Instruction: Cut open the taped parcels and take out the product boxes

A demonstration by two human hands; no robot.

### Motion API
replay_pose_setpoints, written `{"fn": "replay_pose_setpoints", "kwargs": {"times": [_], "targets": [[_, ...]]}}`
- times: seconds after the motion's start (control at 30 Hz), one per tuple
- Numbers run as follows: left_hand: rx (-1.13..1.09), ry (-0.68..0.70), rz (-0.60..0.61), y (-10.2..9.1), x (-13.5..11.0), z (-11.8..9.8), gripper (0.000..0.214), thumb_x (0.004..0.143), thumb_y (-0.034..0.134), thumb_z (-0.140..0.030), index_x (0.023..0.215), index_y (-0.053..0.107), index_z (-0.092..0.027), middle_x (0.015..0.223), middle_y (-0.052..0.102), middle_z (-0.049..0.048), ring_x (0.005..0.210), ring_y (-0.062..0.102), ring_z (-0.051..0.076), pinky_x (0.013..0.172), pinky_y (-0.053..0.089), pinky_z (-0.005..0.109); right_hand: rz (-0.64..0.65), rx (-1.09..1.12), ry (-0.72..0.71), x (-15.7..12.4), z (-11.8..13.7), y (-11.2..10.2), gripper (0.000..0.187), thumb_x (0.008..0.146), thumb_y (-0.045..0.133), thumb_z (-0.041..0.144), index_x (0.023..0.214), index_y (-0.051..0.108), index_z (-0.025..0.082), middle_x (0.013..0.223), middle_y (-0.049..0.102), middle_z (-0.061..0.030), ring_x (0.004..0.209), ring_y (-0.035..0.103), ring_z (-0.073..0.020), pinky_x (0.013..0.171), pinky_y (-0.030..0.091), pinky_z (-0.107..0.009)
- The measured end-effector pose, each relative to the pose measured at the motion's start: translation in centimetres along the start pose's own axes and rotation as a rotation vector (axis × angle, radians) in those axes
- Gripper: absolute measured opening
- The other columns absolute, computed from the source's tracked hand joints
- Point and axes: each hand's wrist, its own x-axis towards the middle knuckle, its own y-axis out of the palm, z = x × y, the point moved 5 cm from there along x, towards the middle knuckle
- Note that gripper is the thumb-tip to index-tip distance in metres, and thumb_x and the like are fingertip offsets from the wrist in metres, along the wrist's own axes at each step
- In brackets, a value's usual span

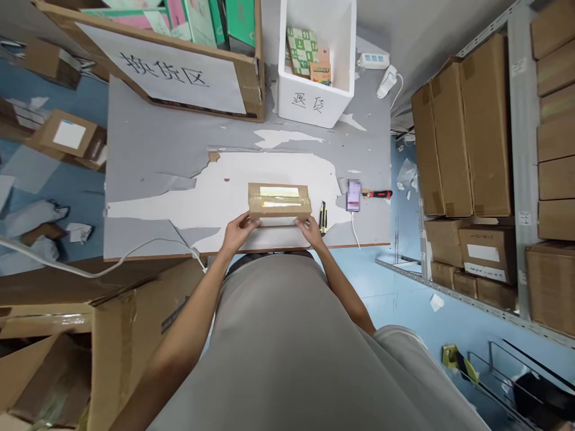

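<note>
Cardboard box [279,203], taped shut, rests on the surface [157,149]; left hand [238,231] and right hand [309,229] each grip a near corner.

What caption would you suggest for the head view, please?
Left hand and right hand hold a taped cardboard box on a peeling table.

1. Small box [279,203] sits on table [148,149], centre, near front edge.
2. Left hand [238,230] grips its near-left corner, right hand [309,229] its near-right corner.
3. Utility knife [322,216] lies just right of the box; phone [353,196] further right, hand tool [380,194] beyond it.
4. Signed carton [179,66] stands back-left on the table; foam bin [317,60] just to its right, power strip [374,60] right of the bin.
5. Shelf of cartons [471,137] stands right of the table.
</note>
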Motion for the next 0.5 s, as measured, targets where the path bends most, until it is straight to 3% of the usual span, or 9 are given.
{"fn": "replay_pose_setpoints", "kwargs": {"times": [0.1, 0.2, 0.33, 0.43, 0.5], "targets": [[0.085, 0.038, -0.035, -1.7, 0.2, -0.1, 0.068, 0.089, 0.087, -0.058, 0.142, 0.086, -0.016, 0.144, 0.084, 0.0165, 0.128, 0.081, 0.036, 0.12, 0.064, 0.049, -0.048, -0.1, -0.042, -1.3, 0.3, 0.5, 0.041, 0.103, 0.076, 0.055, 0.129, 0.081, 0.024, 0.125, 0.076, -0.0114, 0.134, 0.07, -0.0305, 0.121, 0.061, -0.043], [0.253, 0.01, -0.04, -2.8, 1.3, 0.4, 0.061, 0.093, 0.082, -0.051, 0.142, 0.086, -0.016, 0.141, 0.084, 0.0173, 0.124, 0.082, 0.035, 0.123, 0.061, 0.049, -0.055, -0.161, 0.012, -1.8, -0.1, 1.7, 0.033, 0.105, 0.074, 0.052, 0.118, 0.083, 0.024, 0.11, 0.073, -0.0095, 0.125, 0.072, -0.0316, 0.12, 0.062, -0.047], [0.222, -0.061, 0.019, -3.4, 2.7, 1.7, 0.059, 0.096, 0.078, -0.052, 0.14, 0.085, -0.014, 0.144, 0.084, 0.0197, 0.128, 0.082, 0.036, 0.124, 0.061, 0.05, -0.071, -0.117, 0.052, -1.7, -0.9, 2.7, 0.042, 0.107, 0.068, 0.051, 0.132, 0.084, 0.021, 0.13, 0.077, -0.0148, 0.127, 0.075, -0.0303, 0.12, 0.064, -0.048], [0.066, -0.105, 0.027, -3.8, 3.0, 2.7, 0.058, 0.1, 0.071, -0.058, 0.137, 0.084, -0.015, 0.146, 0.083, 0.0191, 0.129, 0.082, 0.033, 0.117, 0.065, 0.047, -0.105, -0.047, 0.084, -2.2, -1.7, 2.2, 0.055, 0.113, 0.054, 0.059, 0.142, 0.081, 0.021, 0.148, 0.079, -0.0186, 0.135, 0.076, -0.0305, 0.113, 0.069, -0.048], [0.049, -0.134, 0.013, -4.1, 2.8, 3.3, 0.053, 0.096, 0.073, -0.052, 0.132, 0.085, -0.015, 0.144, 0.085, 0.0191, 0.128, 0.083, 0.032, 0.118, 0.066, 0.048, -0.112, -0.01, 0.102, -2.9, -2.2, 1.9, 0.056, 0.111, 0.056, 0.062, 0.141, 0.082, 0.022, 0.149, 0.081, -0.0176, 0.136, 0.077, -0.0304, 0.111, 0.07, -0.05]]}}
